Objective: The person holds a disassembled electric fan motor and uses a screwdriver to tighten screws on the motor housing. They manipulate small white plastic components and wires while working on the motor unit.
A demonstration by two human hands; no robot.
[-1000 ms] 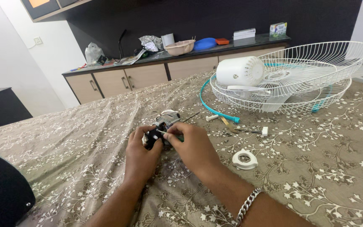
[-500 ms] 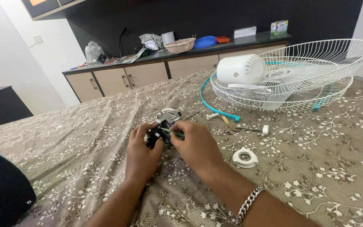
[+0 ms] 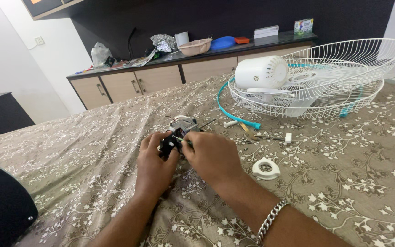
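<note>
A small black part (image 3: 168,145) with wires sits between the fingers of both hands, low over the floral bedcover, and much of it is hidden by them. A thin green-handled tool (image 3: 184,140) touches its right side, lying nearly level. Just behind it rests a grey metal motor piece (image 3: 184,124) with thin wires.

A grey-brown bedspread (image 3: 344,183) patterned with white flowering branches is noted. White wire fan guards (image 3: 344,68) and a white motor housing (image 3: 261,72) are recorded, with a teal rim band (image 3: 227,107) beside them. A white ring-shaped part (image 3: 266,168) is seen on the cloth. A small black component (image 3: 168,145) with green and white wires is observed between the hands. A silver chain bracelet (image 3: 270,222) is noted. Beige cabinet doors (image 3: 156,80) under a black top are recorded, against a dark wall (image 3: 206,18).
</note>
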